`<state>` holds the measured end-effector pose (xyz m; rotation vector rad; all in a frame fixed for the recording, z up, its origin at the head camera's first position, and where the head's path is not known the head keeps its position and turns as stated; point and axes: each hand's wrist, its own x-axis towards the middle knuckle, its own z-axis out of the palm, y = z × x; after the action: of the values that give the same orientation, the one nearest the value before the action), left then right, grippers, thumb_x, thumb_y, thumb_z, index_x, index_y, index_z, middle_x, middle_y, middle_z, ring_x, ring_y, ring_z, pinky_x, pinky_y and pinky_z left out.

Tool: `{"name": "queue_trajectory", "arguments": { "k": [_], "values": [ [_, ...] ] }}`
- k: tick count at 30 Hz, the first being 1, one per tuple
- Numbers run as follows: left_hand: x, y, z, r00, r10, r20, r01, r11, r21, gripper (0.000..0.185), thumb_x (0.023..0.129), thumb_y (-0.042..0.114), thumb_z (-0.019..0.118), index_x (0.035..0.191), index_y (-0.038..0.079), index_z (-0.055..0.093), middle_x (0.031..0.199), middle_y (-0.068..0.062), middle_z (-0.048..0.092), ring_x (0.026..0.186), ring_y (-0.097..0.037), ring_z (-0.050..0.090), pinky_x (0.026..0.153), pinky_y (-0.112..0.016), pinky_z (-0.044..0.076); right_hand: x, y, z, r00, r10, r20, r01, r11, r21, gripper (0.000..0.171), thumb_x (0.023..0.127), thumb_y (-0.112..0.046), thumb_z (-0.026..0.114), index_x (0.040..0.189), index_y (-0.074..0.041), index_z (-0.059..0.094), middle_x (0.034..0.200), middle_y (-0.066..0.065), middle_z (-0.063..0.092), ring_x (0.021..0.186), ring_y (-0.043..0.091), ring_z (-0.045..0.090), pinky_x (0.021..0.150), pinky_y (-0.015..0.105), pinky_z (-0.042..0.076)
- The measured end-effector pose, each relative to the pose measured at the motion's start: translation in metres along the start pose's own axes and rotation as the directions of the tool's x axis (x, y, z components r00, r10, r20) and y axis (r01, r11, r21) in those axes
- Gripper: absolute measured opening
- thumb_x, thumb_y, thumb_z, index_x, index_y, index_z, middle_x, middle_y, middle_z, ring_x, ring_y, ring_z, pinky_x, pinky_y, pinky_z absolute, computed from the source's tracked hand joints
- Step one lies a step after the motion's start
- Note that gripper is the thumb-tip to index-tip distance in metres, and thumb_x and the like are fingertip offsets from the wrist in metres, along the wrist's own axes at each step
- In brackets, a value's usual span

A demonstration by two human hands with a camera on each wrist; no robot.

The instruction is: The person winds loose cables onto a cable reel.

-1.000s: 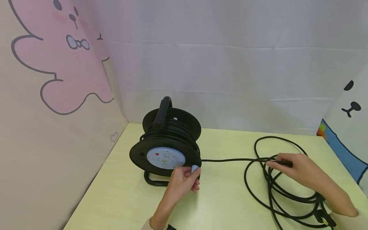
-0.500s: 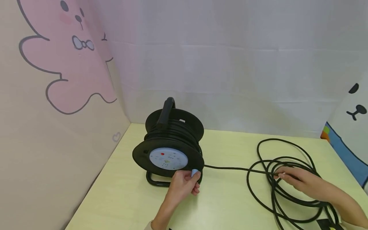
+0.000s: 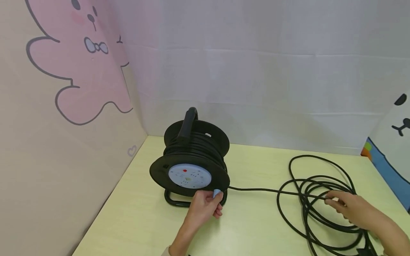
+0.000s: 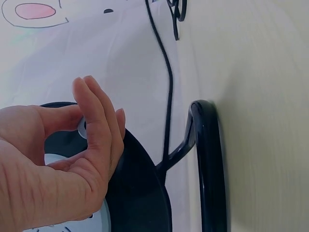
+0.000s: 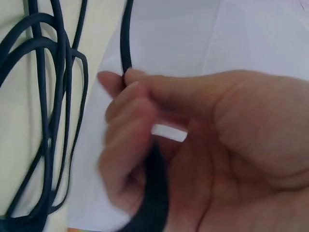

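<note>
A black cable reel (image 3: 221, 177) stands on the table, wound with black cable and with a pale blue socket panel (image 3: 189, 176) on its front. My left hand (image 3: 200, 209) pinches the small light blue knob (image 3: 216, 192) at the lower right of the reel's front disc. From the reel's right side a stretch of black cable (image 3: 256, 189) runs to my right hand (image 3: 355, 209), which pinches it between thumb and fingers. In the right wrist view the cable (image 5: 126, 38) passes through the fingers and out below the palm.
Loose loops of cable (image 3: 288, 222) lie on the right of the table (image 3: 250, 227), under and around my right hand. A black carry handle (image 3: 188, 124) tops the reel, and a tubular stand (image 3: 176, 202) supports it. Printed cloth walls (image 3: 256, 89) enclose the back and sides.
My right hand has moved right and nearer me along the cable. The reel's front disc has turned slightly clockwise, with my left hand staying on the knob. The head view has shifted a little.
</note>
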<state>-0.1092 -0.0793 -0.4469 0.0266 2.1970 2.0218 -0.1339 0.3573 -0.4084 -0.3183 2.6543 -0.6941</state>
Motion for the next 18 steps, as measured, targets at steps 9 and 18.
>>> {"name": "queue_trajectory", "arguments": {
  "k": [9, 18],
  "values": [
    [-0.001, -0.006, -0.010, 0.999, -0.032, 0.007, 0.032, 0.999, 0.013, 0.028, 0.101, 0.015, 0.065, 0.088, -0.009, 0.069, 0.067, -0.009, 0.067, 0.055, -0.018, 0.068, 0.054, -0.032, 0.061, -0.025, 0.018, -0.020, 0.957, 0.266, -0.114, -0.246, 0.955, 0.169, 0.053, 0.108, -0.052, 0.045, 0.087, -0.007, 0.062, 0.058, -0.004, 0.032, 0.049, 0.012, 0.036, 0.049, 0.032, 0.034],
    [-0.004, -0.015, -0.030, 0.996, -0.092, 0.000, 0.092, 0.995, 0.049, 0.030, 0.102, 0.016, 0.064, 0.091, -0.012, 0.068, 0.067, -0.005, 0.066, 0.056, -0.013, 0.067, 0.057, -0.031, 0.062, -0.045, 0.019, -0.028, 0.880, 0.068, -0.470, -0.011, 0.992, 0.124, 0.042, 0.107, -0.019, 0.058, 0.067, -0.007, 0.054, 0.052, 0.001, 0.023, 0.042, 0.012, 0.023, 0.039, 0.030, 0.021]
  ]
}}
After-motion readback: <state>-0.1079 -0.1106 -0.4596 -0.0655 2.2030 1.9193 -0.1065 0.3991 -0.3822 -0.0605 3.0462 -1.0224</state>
